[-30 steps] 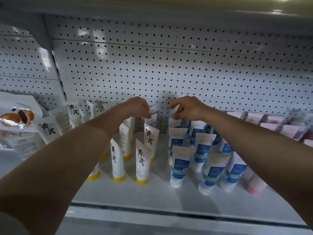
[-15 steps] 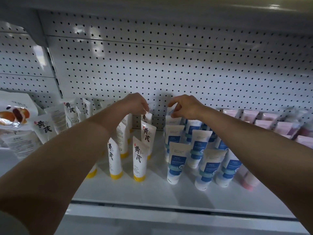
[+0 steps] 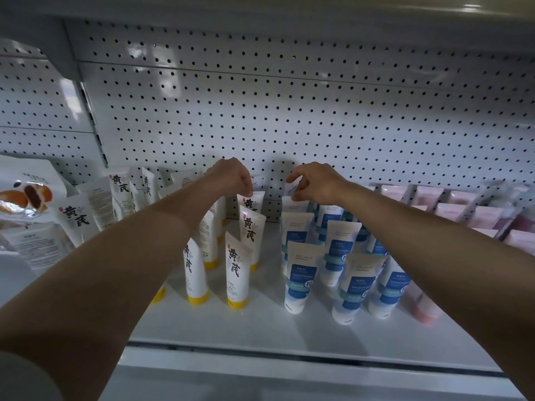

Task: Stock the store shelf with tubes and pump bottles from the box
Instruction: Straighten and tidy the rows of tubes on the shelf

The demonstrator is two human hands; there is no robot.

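- At far left, a snack bag (image 3: 24,195) printed with buns leans on the shelf (image 3: 260,328), with white pouches (image 3: 73,215) bearing black characters propped beside and below it.
- Behind them rises the white pegboard (image 3: 289,111) that backs the whole shelf.
- The left hand (image 3: 231,176) reaches to the back of the shelf, fingers curled downward; its fingertips pinch the crimped top of the rear yellow tube (image 3: 251,201), which stands upright on its cap, close to the pegboard.
- In front of that tube stand more yellow tubes (image 3: 238,273), white with black characters and yellow caps, in two rows running toward the shelf's front edge; some are partly hidden by the left forearm.
- A bare strip of shelf separates the yellow tubes from the blue ones.
- The right hand (image 3: 314,183) is level with the left, well apart from it, thumb and fingers curled and pinching the top of the rear blue tube (image 3: 292,205), upright at the back of its row.
- Ahead of it, blue tubes (image 3: 299,276) with white caps stand cap-down in three rows.
- Further right, a pink tube (image 3: 424,309) shows under the right forearm, and pink boxes (image 3: 451,209) line the back at far right, blurred.
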